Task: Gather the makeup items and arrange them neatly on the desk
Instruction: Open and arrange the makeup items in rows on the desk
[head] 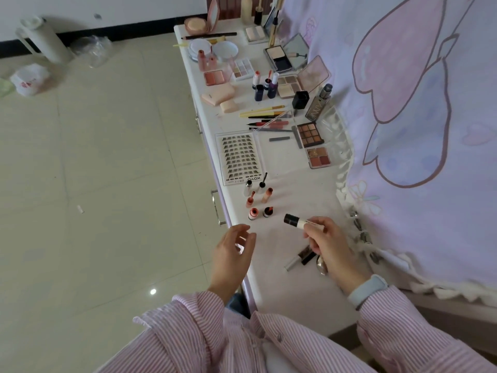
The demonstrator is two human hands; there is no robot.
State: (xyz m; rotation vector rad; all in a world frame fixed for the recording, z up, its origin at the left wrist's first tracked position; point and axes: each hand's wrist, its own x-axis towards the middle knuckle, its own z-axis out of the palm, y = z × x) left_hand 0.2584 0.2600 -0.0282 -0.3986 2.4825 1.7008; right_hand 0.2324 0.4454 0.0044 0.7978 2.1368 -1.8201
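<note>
From the head view, the person's right hand [321, 239] is curling its fingers and thumb around a cream-coloured cylindrical makeup tube with a dark cap [297, 220], holding it tilted above the long white desk [290, 168], with the cap end pointing left and away from the body. The left hand [232, 250] is hovering over the near edge of the desk with its fingers loosely bent and spread, holding nothing. Both arms are wearing pink-and-white striped sleeves [403, 327].

Just beyond the hands, six small lip-product tubes in white, coral and dark tones [258, 200] are standing upright in a loose cluster of pairs. Behind them, a clear rectangular tray of false eyelash clusters [239, 158] is lying flat near the desk's left edge. To its right, two square eyeshadow palettes in brown and rust shades [313, 145] are sitting open, one behind the other. Near the right hand, partly hidden under it, a slim silver-and-black tube [298, 257] is lying on the desk.

Farther back, yellow-handled brushes and red pencils [265, 117] are lying side by side, dark blue upright bottles [265, 87] are standing together, and round pale-blue compacts [212, 49] are resting near the far end. A lilac cartoon-printed fabric with a white fringed edge [403, 103] is hanging along the desk's right side. Beige floor tiles [94, 157] are stretching out to the left.
</note>
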